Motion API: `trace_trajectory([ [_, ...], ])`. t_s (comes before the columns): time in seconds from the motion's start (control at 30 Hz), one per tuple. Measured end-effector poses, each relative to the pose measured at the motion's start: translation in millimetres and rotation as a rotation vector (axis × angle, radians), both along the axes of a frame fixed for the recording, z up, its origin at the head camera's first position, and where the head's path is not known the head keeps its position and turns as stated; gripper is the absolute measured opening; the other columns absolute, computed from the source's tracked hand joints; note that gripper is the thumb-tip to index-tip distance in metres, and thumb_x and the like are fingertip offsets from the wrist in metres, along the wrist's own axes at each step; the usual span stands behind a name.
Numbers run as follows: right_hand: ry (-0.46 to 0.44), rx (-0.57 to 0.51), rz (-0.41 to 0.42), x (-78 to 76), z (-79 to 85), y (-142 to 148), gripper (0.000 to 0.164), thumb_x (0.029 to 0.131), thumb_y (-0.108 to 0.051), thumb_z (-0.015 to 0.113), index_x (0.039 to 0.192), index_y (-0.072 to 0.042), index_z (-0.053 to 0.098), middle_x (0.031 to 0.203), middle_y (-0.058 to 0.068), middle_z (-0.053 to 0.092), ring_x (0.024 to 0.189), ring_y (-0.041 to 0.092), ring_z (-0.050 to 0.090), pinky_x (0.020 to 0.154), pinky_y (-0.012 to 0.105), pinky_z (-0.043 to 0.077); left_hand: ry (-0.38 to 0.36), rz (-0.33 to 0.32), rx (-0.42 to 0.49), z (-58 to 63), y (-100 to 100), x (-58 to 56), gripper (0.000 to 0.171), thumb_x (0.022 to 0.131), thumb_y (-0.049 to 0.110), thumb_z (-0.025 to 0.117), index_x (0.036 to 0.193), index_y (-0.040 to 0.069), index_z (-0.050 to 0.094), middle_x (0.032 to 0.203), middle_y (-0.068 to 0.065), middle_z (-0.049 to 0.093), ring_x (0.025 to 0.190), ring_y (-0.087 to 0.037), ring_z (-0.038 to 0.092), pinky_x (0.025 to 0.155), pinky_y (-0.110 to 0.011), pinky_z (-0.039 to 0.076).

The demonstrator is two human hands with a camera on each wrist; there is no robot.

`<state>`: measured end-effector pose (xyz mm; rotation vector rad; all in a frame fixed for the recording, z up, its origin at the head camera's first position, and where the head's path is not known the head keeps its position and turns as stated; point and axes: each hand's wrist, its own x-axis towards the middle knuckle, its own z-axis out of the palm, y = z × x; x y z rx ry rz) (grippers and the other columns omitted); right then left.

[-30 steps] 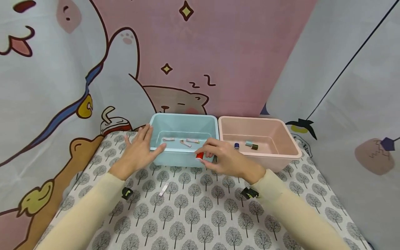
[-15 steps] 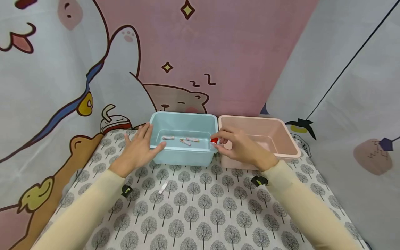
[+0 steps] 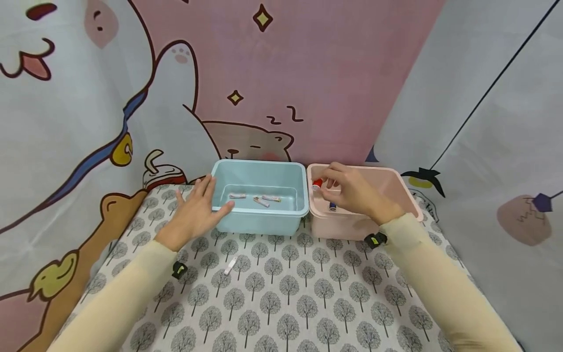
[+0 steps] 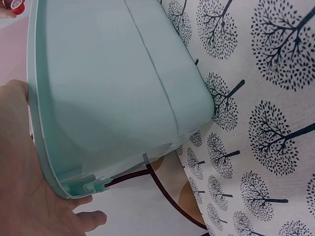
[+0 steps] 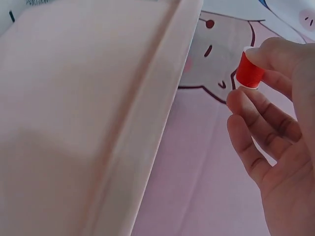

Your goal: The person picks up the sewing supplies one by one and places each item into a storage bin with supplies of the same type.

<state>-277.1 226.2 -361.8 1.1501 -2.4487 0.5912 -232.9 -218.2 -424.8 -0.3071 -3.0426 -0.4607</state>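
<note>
My right hand [image 3: 347, 188] pinches a red spool of thread [image 3: 317, 184] between thumb and fingertip, over the left part of the pink bin [image 3: 365, 227]. In the right wrist view the red spool [image 5: 249, 73] shows white ends; the other fingers are loosely bent beneath it. A dark blue spool [image 3: 332, 207] lies inside the pink bin, below this hand, which hides some of the bin's floor. My left hand [image 3: 193, 212], fingers straight and thumb spread, rests at the left corner of the light blue bin [image 3: 259, 222]. In the left wrist view the hand [image 4: 29, 172] touches that bin's rim.
Several small pale strips [image 3: 271, 198] with coloured marks lie in the blue bin. One white strip [image 3: 230, 265] lies on the tree-patterned cloth [image 3: 272, 313] in front. Both bins stand side by side against a cartoon-printed backdrop [image 3: 334, 88].
My right hand has carried the red spool rightward, from the blue bin's front rim to above the pink bin. The left hand has stayed at the blue bin's corner.
</note>
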Motion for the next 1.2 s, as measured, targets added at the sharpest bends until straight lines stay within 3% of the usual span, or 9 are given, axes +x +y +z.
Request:
trace_trajectory([
  [0.37,-0.035,-0.011,-0.047,-26.3,13.0,13,0.023,0.100,-0.002,0.088,0.122,-0.003,0.087,0.106,0.013,0.080,0.088,0.025,0.078,0.073,0.044,0.069,-0.006,0.006,-0.009,-2.6,-1,-1.8,0.115,0.113,0.088,0.030,0.188,0.004,0.006,0.198,-0.018,-0.002,0.183,-0.054,0.003,0.131,-0.094,-0.012],
  [0.77,-0.111,0.074,-0.128,-53.9,21.1,24,0.027,0.102,-0.007,0.087,0.130,-0.006,0.087,0.108,0.015,0.079,0.089,0.024,0.075,0.075,0.031,0.061,0.002,0.010,-0.017,-2.4,0,-2.0,0.112,0.115,0.084,0.033,0.187,0.003,0.008,0.198,-0.019,0.000,0.182,-0.055,0.005,0.131,-0.095,-0.009],
  [1.07,-0.158,0.103,-0.168,-66.0,18.5,26,0.028,0.104,-0.011,0.087,0.131,-0.008,0.086,0.109,0.015,0.079,0.091,0.027,0.073,0.082,0.039,0.060,0.000,0.012,-0.017,-2.6,0,-1.3,0.110,0.116,0.082,0.034,0.187,0.003,0.008,0.198,-0.018,-0.001,0.182,-0.054,0.004,0.132,-0.094,-0.008],
  [1.2,-0.229,0.156,-0.227,-66.7,17.8,25,0.036,0.104,-0.018,0.089,0.138,-0.008,0.083,0.120,0.020,0.079,0.102,0.034,0.074,0.092,0.050,0.063,0.004,0.013,-0.012,-2.4,0,-1.3,0.110,0.115,0.083,0.035,0.187,0.003,0.008,0.198,-0.018,0.000,0.182,-0.054,0.005,0.132,-0.094,-0.008],
])
